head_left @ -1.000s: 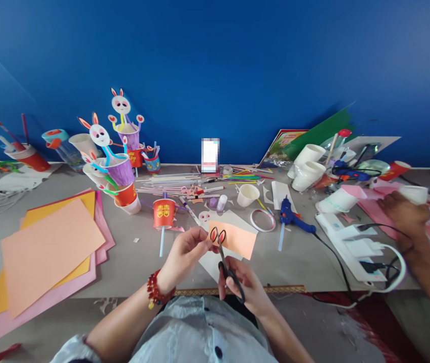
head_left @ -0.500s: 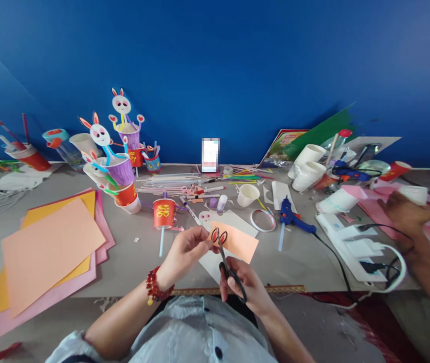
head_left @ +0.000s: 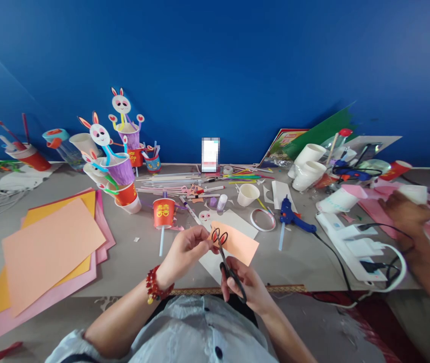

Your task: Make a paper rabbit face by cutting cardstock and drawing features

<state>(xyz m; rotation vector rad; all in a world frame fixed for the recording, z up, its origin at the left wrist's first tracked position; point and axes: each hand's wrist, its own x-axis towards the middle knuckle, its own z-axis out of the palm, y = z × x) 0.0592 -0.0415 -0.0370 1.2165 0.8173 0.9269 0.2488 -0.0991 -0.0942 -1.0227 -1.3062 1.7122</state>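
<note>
My left hand (head_left: pixel 191 248) pinches the left edge of an orange piece of paper (head_left: pixel 242 246), which has two red ears with black outlines drawn on it. In my right hand (head_left: pixel 246 282) is a pair of black-handled scissors (head_left: pixel 233 281), its blades lying over the drawn ears. I cannot tell how deep the cut runs. Beneath the paper lies a white sheet (head_left: pixel 215 269) on the table. Near its far corner rests a small white rabbit face (head_left: pixel 205 217).
A red paper cup (head_left: pixel 163 214), a tape roll (head_left: pixel 263 220) and a blue glue gun (head_left: pixel 294 218) surround my hands. Paper-cup rabbits (head_left: pixel 119 169) and coloured sheets (head_left: pixel 52 252) are leftward. At right, a power strip (head_left: pixel 345 247) lies near another person's hand (head_left: pixel 408 212).
My hands, the scissors and the orange paper have barely shifted. The other person's far hand at the right edge has moved slightly.
</note>
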